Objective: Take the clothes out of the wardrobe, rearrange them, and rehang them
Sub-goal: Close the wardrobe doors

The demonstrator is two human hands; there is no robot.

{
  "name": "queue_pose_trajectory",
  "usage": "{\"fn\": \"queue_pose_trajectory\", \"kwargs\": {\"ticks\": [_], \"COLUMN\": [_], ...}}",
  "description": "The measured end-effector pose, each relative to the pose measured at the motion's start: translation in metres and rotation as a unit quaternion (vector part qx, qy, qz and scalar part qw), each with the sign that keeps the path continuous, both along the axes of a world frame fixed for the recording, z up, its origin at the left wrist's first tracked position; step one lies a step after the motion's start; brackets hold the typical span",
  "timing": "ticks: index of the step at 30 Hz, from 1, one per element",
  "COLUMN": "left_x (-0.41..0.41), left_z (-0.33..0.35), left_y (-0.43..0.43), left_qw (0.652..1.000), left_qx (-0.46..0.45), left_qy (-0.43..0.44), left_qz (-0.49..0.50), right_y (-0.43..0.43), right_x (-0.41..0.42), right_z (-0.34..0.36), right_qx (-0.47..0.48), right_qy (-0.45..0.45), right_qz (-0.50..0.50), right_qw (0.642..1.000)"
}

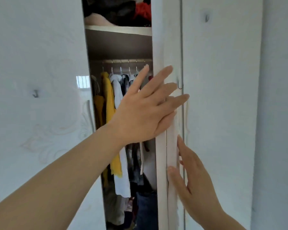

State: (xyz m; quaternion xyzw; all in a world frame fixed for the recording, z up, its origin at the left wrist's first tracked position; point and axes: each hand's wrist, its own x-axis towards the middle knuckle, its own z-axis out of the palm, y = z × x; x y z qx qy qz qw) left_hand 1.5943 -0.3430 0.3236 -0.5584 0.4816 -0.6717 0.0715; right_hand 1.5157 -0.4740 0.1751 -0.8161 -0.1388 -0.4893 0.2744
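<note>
Both hands flat on the door [166, 39] edge.
Centre frame: left hand [145, 108], fingers straight; lower right: right hand [191, 178], fingers straight. Clothes [109, 100] hang behind left hand.

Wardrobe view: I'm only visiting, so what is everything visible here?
open door: one, white, edge-on at centre
closed panels: two, white, left and right
hooks: at least two, dark, on those panels
shelf: one, cream, top of the opening
folded clothes: heap, black, red, pink, on the shelf
rail: one, pale, under the shelf
hanging clothes: several, yellow, white, grey, on the rail
left hand: one, fingers straight, at the door's edge
right hand: one, fingers straight, lower on that edge
</note>
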Motion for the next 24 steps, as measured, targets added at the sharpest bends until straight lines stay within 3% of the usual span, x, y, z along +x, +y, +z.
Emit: {"fn": "queue_pose_trajectory", "kwargs": {"ticks": [8, 14, 24], "left_x": [0.079, 0.154, 0.276], "left_z": [-0.01, -0.018, -0.031], "left_y": [0.098, 0.13, 0.136], "left_qw": [0.996, 0.993, 0.988], "left_qx": [-0.025, -0.054, -0.102], "left_qy": [0.028, 0.068, 0.112], "left_qz": [0.087, 0.076, 0.039], "right_y": [0.086, 0.125, 0.142], "right_x": [0.101, 0.177, 0.282], "right_z": [-0.005, -0.006, -0.006], "right_qx": [-0.056, -0.041, -0.103], "right_qy": [-0.04, -0.066, -0.08], "right_qz": [-0.071, -0.118, -0.202], "right_qw": [0.995, 0.99, 0.971]}}
